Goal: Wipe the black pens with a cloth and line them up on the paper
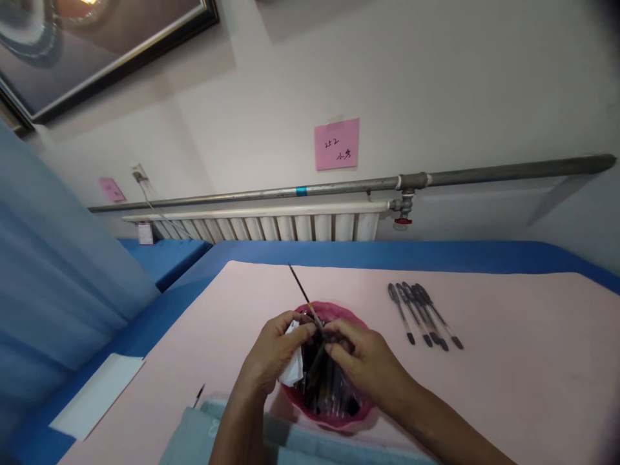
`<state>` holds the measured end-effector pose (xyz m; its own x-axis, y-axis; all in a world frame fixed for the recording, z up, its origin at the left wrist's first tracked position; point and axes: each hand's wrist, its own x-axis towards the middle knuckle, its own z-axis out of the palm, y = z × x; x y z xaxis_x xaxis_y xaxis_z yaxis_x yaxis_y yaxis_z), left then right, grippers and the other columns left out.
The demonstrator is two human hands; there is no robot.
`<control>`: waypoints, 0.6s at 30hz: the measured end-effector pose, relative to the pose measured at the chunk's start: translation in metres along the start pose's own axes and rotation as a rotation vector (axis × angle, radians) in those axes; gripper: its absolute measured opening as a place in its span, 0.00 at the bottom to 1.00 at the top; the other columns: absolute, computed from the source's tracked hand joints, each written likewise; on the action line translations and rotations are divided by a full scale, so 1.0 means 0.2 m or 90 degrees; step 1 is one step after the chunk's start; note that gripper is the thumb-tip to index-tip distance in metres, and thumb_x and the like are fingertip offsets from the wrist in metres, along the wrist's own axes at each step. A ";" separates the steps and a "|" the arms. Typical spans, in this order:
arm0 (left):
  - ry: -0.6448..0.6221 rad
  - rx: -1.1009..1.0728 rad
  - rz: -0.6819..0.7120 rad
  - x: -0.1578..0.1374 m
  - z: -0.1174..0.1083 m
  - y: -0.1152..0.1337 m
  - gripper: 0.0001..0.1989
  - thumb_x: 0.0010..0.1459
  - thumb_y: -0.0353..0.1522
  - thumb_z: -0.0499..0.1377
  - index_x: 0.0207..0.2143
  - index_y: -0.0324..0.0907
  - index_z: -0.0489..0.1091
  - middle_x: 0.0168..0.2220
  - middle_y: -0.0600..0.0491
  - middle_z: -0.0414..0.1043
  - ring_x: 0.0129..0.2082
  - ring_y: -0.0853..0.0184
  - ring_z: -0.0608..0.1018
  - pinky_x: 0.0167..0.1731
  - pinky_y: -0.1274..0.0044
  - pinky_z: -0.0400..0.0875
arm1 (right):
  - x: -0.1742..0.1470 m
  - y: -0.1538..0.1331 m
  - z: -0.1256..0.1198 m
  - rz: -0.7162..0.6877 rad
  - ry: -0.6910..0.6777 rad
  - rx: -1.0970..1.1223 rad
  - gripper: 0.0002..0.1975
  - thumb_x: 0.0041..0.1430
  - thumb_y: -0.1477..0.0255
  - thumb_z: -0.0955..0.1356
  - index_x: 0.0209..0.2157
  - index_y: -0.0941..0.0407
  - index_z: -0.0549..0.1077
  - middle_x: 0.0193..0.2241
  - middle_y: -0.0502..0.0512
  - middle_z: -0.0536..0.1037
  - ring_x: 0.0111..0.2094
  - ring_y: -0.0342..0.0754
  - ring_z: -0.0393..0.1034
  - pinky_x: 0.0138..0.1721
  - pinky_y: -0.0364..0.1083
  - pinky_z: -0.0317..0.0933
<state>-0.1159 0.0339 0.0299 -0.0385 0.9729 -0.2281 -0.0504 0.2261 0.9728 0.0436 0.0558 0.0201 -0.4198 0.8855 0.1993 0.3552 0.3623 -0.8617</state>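
Note:
Both hands meet over a pink basket (334,423) filled with pen parts, dark and clear. Between my fingertips a slim pen refill (301,284) points up and to the left, dark at its far end with a yellowish band lower down. My left hand (274,352) is closed, pinching near the refill's lower end, with a crumpled white tissue (293,368) tucked against its palm. My right hand (361,355) is also closed, its thumb and fingers pinching a dark pen piece at the same spot. Fingers partly cover where the parts meet.
Several capped pens (419,316) lie side by side on the pink cloth (523,361) at the right. A folded blue-grey cloth (188,439) lies in front, with a loose pen tip (198,395) beside it. White paper (99,394) is at the left; a radiator (285,227) stands behind.

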 end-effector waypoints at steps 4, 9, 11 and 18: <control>-0.063 0.044 -0.039 -0.02 0.01 0.00 0.08 0.42 0.33 0.64 0.27 0.40 0.70 0.21 0.57 0.67 0.19 0.74 0.66 0.21 0.82 0.57 | 0.01 0.01 -0.01 0.057 0.003 0.149 0.09 0.50 0.76 0.63 0.33 0.55 0.72 0.29 0.49 0.76 0.31 0.46 0.71 0.34 0.46 0.63; -0.162 0.094 -0.008 -0.05 0.04 0.00 0.04 0.45 0.30 0.61 0.28 0.42 0.73 0.23 0.56 0.69 0.21 0.72 0.68 0.23 0.81 0.60 | 0.01 0.00 -0.01 0.072 0.030 0.273 0.05 0.48 0.72 0.65 0.31 0.55 0.70 0.28 0.47 0.74 0.31 0.44 0.70 0.34 0.44 0.64; -0.160 0.093 0.008 -0.05 0.05 0.00 0.04 0.46 0.30 0.60 0.28 0.42 0.74 0.22 0.56 0.69 0.21 0.71 0.68 0.24 0.80 0.61 | 0.01 -0.02 -0.01 0.051 0.040 0.275 0.06 0.49 0.71 0.66 0.31 0.55 0.70 0.28 0.48 0.75 0.31 0.43 0.70 0.35 0.44 0.64; -0.038 0.027 0.072 -0.02 0.00 0.03 0.11 0.51 0.39 0.59 0.30 0.41 0.71 0.22 0.57 0.68 0.21 0.73 0.69 0.21 0.82 0.60 | 0.02 -0.04 -0.11 0.006 0.111 0.165 0.07 0.52 0.70 0.65 0.33 0.55 0.71 0.31 0.51 0.76 0.33 0.45 0.70 0.37 0.45 0.64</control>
<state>-0.1162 0.0303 0.0363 0.0178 0.9932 -0.1148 -0.0072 0.1150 0.9933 0.0565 0.0631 0.0383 -0.2603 0.9330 0.2483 0.1237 0.2873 -0.9498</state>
